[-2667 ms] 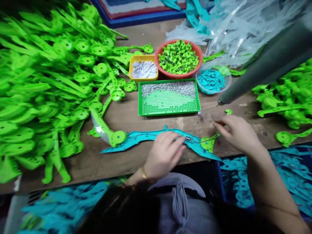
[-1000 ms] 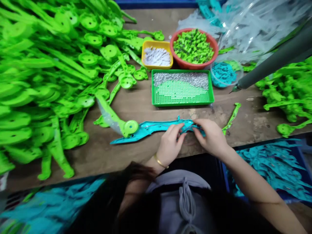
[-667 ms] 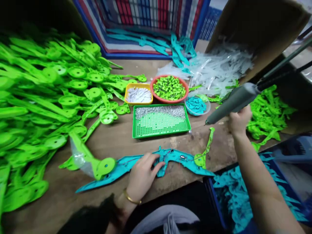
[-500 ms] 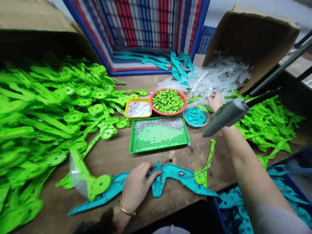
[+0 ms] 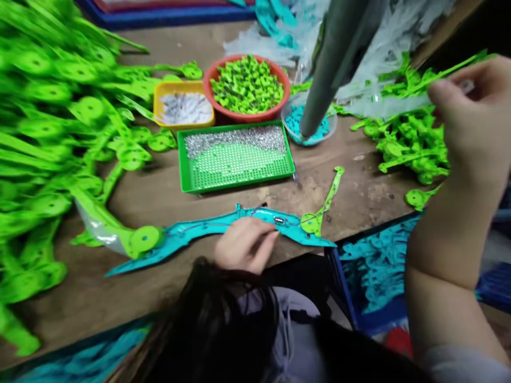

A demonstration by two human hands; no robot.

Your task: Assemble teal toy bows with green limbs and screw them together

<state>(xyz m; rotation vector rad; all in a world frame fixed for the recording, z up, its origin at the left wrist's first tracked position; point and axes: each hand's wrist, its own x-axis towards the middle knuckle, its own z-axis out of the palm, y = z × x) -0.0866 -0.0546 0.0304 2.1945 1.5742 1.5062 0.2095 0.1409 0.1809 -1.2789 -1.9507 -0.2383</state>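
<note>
A turquoise bow-shaped plastic piece point(image 5: 186, 234) lies across the table's front, with a thin wire and a small dark component on it. My left hand point(image 5: 245, 244) is closed at its middle, fingers curled round the grip part, which the hand hides. Green disc-and-arm parts sit at both ends: one with a clear film point(image 5: 146, 239) on the left, one point(image 5: 315, 221) on the right. Raised at the right, my right hand point(image 5: 475, 101) pinches a translucent plastic strip point(image 5: 395, 106) that points left over green parts.
A green perforated tray point(image 5: 235, 183) of small metal pieces stands mid-table, behind it a yellow tray point(image 5: 183, 125), a red bowl point(image 5: 247, 114) and a clear bowl point(image 5: 309, 141). A grey tool point(image 5: 335, 64) hangs above. Green parts point(image 5: 51, 127) heap left; a blue crate point(image 5: 375, 266) holds turquoise pieces.
My right hand has come away from the translucent pile, up and to the right, with a strip in it. The view has tilted down. My left hand has curled more at the turquoise piece's middle.
</note>
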